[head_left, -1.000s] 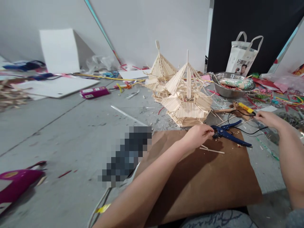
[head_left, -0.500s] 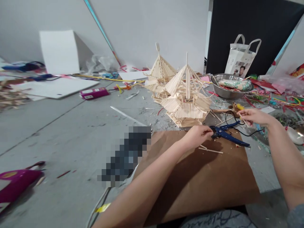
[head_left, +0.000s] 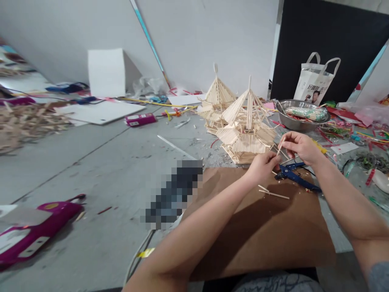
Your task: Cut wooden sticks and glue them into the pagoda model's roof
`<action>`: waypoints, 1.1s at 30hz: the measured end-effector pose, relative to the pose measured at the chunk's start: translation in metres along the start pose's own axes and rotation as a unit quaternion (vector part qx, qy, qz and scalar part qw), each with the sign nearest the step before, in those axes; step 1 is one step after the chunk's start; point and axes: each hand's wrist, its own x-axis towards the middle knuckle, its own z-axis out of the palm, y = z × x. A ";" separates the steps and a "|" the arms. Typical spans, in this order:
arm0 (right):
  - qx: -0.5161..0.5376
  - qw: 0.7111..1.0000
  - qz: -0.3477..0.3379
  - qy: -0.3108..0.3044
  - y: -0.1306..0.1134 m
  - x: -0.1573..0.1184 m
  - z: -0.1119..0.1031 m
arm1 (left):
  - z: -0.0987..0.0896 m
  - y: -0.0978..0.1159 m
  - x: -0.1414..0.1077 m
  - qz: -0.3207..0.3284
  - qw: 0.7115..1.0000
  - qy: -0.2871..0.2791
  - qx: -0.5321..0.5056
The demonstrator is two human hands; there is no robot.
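Observation:
Between the fingertips of my right hand (head_left: 299, 147) is a thin wooden stick (head_left: 280, 147), slanting down toward my left hand (head_left: 263, 165). The left fingers are pinched together at its lower end; whether they grip it or another small piece is hidden. Just right of the left hand, blue-handled cutters (head_left: 296, 178) lie on a brown board (head_left: 243, 235). Short cut sticks (head_left: 275, 194) rest on the board below the hands. Behind stands a stick-built pavilion model (head_left: 247, 140) with a pointed roof, and a second one (head_left: 216, 95) farther back.
A steel bowl (head_left: 300, 121) with wrapped sticks stands back right, before a white bag (head_left: 313, 83). A magenta glue gun (head_left: 45, 229) lies front left. A pixelated dark object (head_left: 174, 194) adjoins the board. Loose sticks (head_left: 27, 125) are heaped far left; scraps litter the right.
My right hand has moved left from beside the yellow item to meet my left hand, bringing the stick over. The view has turned left, so the stick heap and more of the glue gun show.

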 end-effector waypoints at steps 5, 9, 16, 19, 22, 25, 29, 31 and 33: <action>-0.009 1.000 0.001 0.018 -0.007 0.010 0.013 | -0.008 0.002 0.007 -0.013 0.997 0.054 -0.058; -0.030 0.999 -0.019 0.018 -0.023 0.023 0.020 | -0.016 0.010 0.016 0.003 0.993 0.084 -0.083; -0.030 0.994 -0.097 0.033 -0.045 0.051 0.027 | -0.026 0.022 0.025 0.037 0.930 0.221 -0.292; -0.052 0.992 -0.106 0.043 -0.051 0.051 0.025 | -0.034 0.024 0.026 0.060 0.918 0.248 -0.302; -0.084 0.990 -0.106 0.043 -0.055 0.048 0.021 | -0.042 0.026 0.027 0.082 0.916 0.270 -0.285; -0.098 0.989 -0.101 0.052 -0.055 0.045 0.013 | -0.049 0.025 0.029 0.093 0.913 0.283 -0.279; -0.089 0.990 -0.085 0.062 -0.051 0.041 0.005 | -0.049 0.025 0.031 0.115 0.919 0.266 -0.267; -0.059 0.993 -0.073 0.075 -0.047 0.039 0.003 | -0.045 0.026 0.030 0.119 0.925 0.258 -0.254; -0.018 0.994 -0.060 0.094 -0.043 0.037 0.002 | -0.041 0.027 0.029 0.116 0.929 0.255 -0.242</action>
